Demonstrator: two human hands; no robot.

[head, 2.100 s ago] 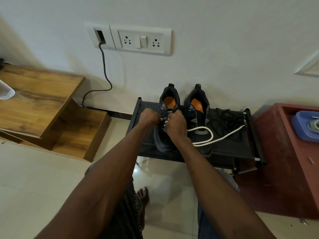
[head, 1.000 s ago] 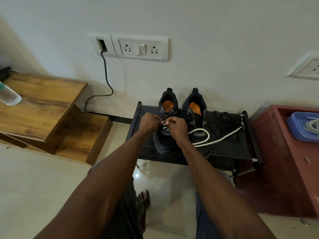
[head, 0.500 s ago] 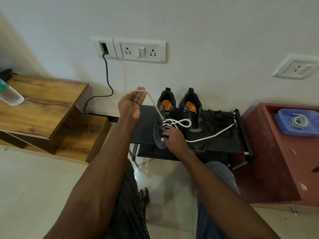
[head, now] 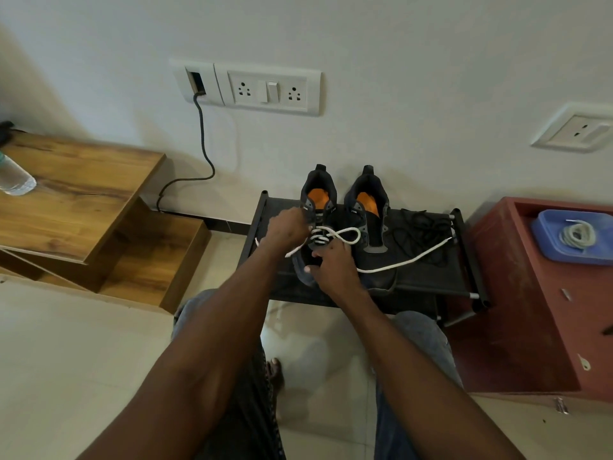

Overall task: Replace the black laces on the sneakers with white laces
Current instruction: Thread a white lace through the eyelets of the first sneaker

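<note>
Head view: the left hand [head: 288, 229], fingers curled, pinches the white lace [head: 343, 234] at the left sneaker [head: 315, 227], while the right hand [head: 331, 260], fingers bent, presses its toe just below; a hard tug could, I judge, pull the loose loop out or drag the long tail off the rack [head: 431, 280].

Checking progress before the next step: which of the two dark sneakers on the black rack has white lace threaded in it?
The left dark sneaker with orange insole, under both hands; white lace crosses its eyelets. The right dark sneaker shows no lace.
</note>
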